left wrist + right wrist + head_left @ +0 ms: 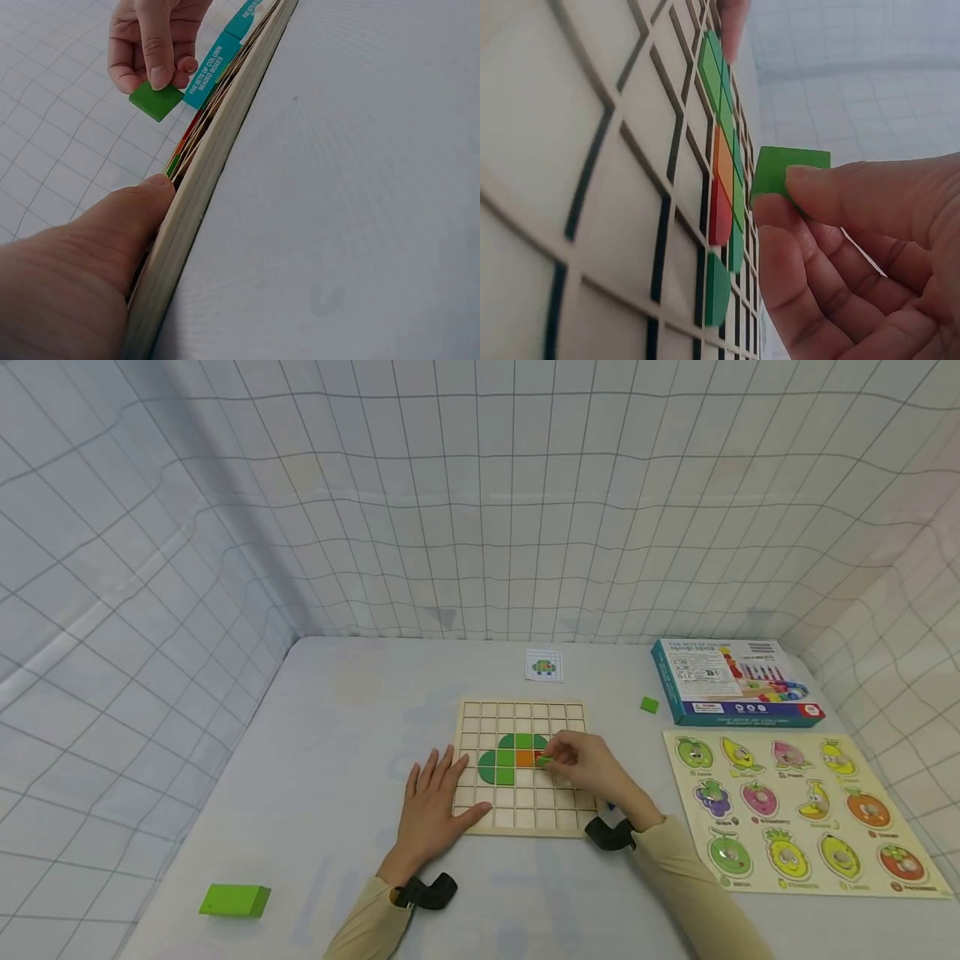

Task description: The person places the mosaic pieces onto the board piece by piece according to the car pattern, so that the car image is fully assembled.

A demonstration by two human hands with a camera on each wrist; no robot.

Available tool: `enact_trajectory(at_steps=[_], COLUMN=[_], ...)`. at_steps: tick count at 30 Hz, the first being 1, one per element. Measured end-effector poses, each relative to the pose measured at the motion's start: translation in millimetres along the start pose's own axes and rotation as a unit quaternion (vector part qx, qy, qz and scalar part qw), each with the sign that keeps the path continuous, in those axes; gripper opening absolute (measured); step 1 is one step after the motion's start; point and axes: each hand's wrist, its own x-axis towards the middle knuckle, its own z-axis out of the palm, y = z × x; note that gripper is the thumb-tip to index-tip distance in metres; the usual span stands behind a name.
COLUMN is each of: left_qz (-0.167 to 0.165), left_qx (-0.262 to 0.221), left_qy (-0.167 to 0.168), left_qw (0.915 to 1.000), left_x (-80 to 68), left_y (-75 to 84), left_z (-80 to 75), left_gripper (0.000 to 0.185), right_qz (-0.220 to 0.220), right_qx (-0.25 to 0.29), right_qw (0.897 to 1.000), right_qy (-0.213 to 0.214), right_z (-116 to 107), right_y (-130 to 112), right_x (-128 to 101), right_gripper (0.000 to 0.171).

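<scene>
A wooden grid board (525, 818) lies on the table, with green, orange and red tiles set in its middle cells. My left hand (431, 814) rests along the board's left edge, fingers spread and thumb over the near left corner. Above the filled cells, my right hand (592, 767) pinches a green square tile (776, 169) between thumb and fingers. In the right wrist view this tile is raised off the grid. Below it in that view sit an orange tile (724, 159), a red tile (720, 214) and a rounded dark green tile (718, 289).
Behind the board lies a small picture card (543, 666). A loose green tile (649, 704) is to its right, near a teal-edged box (731, 685). A fruit puzzle board (765, 881) covers the right side. At front left stands a green block (234, 900).
</scene>
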Motion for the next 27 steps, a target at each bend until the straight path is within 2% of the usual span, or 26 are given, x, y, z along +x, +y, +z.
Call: enact_trajectory(at_steps=[4,11,27], left_qz=[0.002,-0.009,-0.017], left_qx=[0.0,-0.003,0.0], left_qy=[0.003,-0.013,-0.025], left_qw=[1.0,0.9999,0.9995], left_x=[0.0,0.8,1.1], left_y=[-0.4,-1.2,-1.7], left_z=[0.6,0.8,1.1], left_gripper=[0.08,0.08,0.081], right_qz=[-0.008,-0.012,0.013], right_qx=[0.002,0.009,-0.033], right_qw=[1.0,0.998,0.999], right_qy=[-0.022,-0.053,-0.037], right_z=[7,15,24], right_y=[-2,-8,-10], right_x=[3,5,6], right_gripper=[0.012,0.01,0.007])
